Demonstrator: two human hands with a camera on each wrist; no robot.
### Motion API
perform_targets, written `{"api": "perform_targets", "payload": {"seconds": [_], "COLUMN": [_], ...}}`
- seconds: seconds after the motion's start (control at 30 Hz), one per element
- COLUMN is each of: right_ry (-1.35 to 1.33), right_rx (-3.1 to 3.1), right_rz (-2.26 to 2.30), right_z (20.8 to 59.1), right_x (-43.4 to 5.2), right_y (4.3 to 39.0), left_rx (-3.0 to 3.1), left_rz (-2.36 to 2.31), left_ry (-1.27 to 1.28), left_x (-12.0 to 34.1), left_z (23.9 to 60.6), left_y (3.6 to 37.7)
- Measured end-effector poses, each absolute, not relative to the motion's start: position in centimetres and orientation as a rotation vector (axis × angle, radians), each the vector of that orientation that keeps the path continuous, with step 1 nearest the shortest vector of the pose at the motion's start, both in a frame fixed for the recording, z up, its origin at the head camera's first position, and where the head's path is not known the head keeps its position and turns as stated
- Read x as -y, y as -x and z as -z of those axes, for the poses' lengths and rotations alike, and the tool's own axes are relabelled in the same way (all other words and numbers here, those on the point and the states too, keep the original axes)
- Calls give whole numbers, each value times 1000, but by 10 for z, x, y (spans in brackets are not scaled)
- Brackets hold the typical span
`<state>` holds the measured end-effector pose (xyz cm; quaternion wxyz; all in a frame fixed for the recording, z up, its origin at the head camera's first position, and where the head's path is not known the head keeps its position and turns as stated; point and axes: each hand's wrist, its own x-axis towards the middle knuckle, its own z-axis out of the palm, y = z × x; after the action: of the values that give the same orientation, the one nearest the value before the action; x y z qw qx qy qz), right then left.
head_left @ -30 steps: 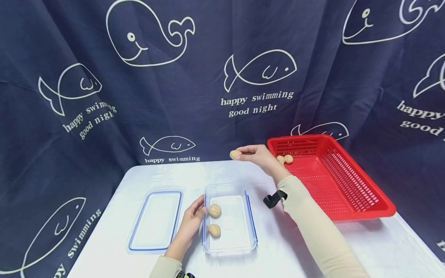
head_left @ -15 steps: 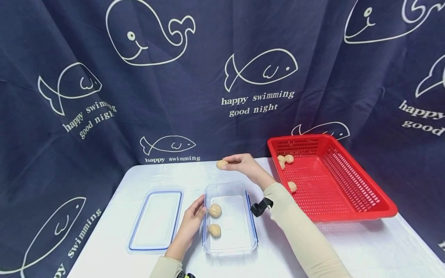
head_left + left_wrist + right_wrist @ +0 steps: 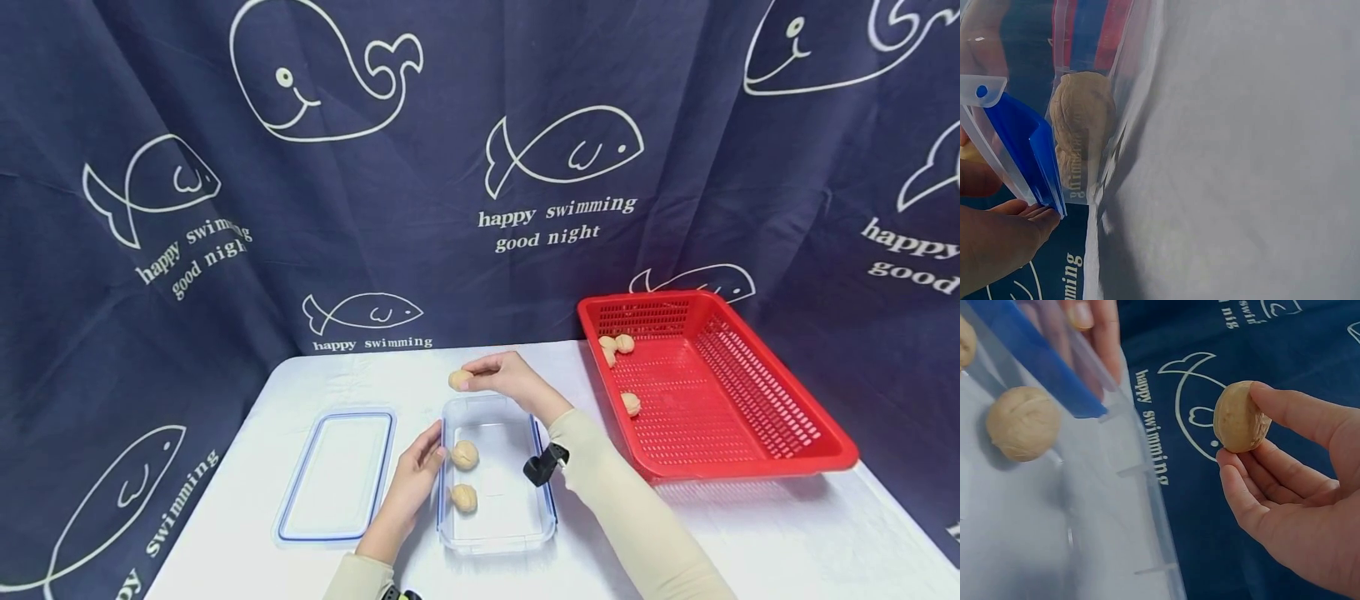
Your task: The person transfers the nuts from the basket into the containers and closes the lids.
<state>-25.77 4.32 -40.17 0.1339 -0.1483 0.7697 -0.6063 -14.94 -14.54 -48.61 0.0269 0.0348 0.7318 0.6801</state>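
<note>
My right hand (image 3: 498, 377) pinches a walnut (image 3: 460, 380) between thumb and fingertips, just above the far edge of a clear plastic box (image 3: 542, 490) with blue clips. The same walnut (image 3: 1240, 417) shows close up in the right wrist view, held by the right hand (image 3: 1300, 487). Two walnuts (image 3: 463, 455) (image 3: 462, 497) lie inside the box. My left hand (image 3: 411, 487) rests with straight fingers against the box's left wall. In the left wrist view a walnut (image 3: 1082, 128) shows through the box wall, beside my fingertips (image 3: 997, 234).
The box's lid (image 3: 337, 475) lies flat to the left of the box. A red slotted basket (image 3: 750, 442) stands at the right with three walnuts (image 3: 615, 343) (image 3: 631, 403) in it. A white cloth covers the table (image 3: 787, 533); a navy whale-print curtain hangs behind.
My right hand has carried the walnut from beside the red basket leftward and down to the far edge of the clear box. The left hand has stayed in place.
</note>
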Motion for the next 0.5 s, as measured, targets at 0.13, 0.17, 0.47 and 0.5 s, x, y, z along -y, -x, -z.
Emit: {"api": "perform_targets", "payload": {"seconds": [0.13,0.17,0.47,0.5], "right_ry": [396,386,360,357], "right_rx": [-2207,-2208,-2279,-2277], "right_rz": [1752,1742,1648,1645], "right_z": [407,408,419,420], "right_x": [-38,-37,-28,-27], "right_y": [254,253,247,247], "left_rx": [-2259,-2260,-2262,-2262], "left_rz": [-2099,-2098,-2095,-2094], "left_ry": [-113,-114,-103,-102], "left_x": [146,146,146,146], "left_z": [487,487,486,486], "left_y": [150,150,150,150]}}
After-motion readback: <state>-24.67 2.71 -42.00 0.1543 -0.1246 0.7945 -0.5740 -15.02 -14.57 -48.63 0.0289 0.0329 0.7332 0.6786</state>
